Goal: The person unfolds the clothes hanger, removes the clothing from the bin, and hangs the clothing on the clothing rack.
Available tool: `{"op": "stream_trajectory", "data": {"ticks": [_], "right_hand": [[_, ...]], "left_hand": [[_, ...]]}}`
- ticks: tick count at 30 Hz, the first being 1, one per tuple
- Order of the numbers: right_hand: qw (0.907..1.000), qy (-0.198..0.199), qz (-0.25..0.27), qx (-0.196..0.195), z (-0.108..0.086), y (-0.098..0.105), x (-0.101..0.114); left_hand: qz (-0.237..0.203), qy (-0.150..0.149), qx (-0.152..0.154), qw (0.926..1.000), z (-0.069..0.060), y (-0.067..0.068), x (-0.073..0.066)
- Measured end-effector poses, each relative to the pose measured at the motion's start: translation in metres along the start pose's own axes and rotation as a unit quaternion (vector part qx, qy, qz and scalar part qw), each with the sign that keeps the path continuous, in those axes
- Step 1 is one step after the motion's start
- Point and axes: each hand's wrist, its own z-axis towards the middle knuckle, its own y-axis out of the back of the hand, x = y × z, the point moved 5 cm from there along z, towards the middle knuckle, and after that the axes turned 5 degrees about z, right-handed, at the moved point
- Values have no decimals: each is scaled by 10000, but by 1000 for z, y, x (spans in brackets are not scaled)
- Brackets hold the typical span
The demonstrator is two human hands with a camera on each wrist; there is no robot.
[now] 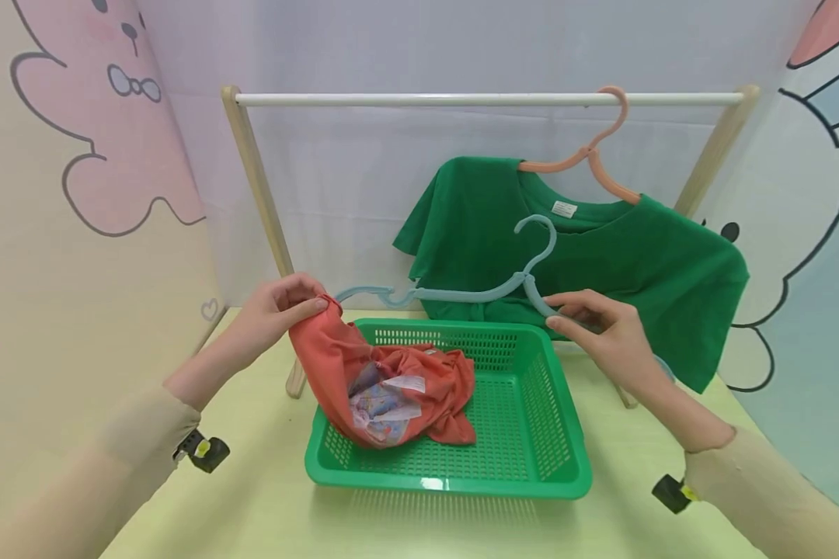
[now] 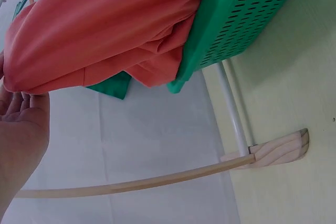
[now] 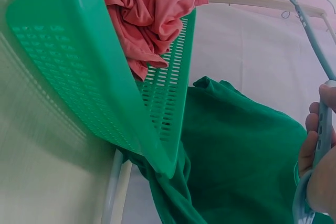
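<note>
Left grip (image 1: 287, 307) pinches red garment (image 1: 353, 361), bunched along basket's (image 1: 447, 485) left edge; right grip (image 1: 597, 330) pinches blue hanger (image 1: 461, 296) near far-right corner. Probably best: steady garment, ease hanger end inside.

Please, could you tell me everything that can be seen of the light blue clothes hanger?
The light blue, plastic-looking clothes hanger has a curved, open hook, two arms and a notched dip in its left arm. It is held above the green perforated plastic basket, in front of the green fabric T-shirt. The right hand grips one arm; the other arm's end meets the red fabric garment, pinched by the left hand. That tip is hidden. The hook is off the white rail.
</note>
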Motion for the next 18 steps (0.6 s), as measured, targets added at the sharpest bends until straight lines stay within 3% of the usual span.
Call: {"op": "stream_trajectory", "data": {"ticks": [7,12,18], "right_hand": [[10000,-12,-53,77,1,-3,-1],[9993,-22,-46,372,3,-10,-5],[9962,302,5,818,7,-19,-9]], "left_hand": [[-176,-15,-32,9998,-13,5,13],[-188,20,105,9998,-20,7,15],[-60,-5,185,9998,-24,6,13]]}}
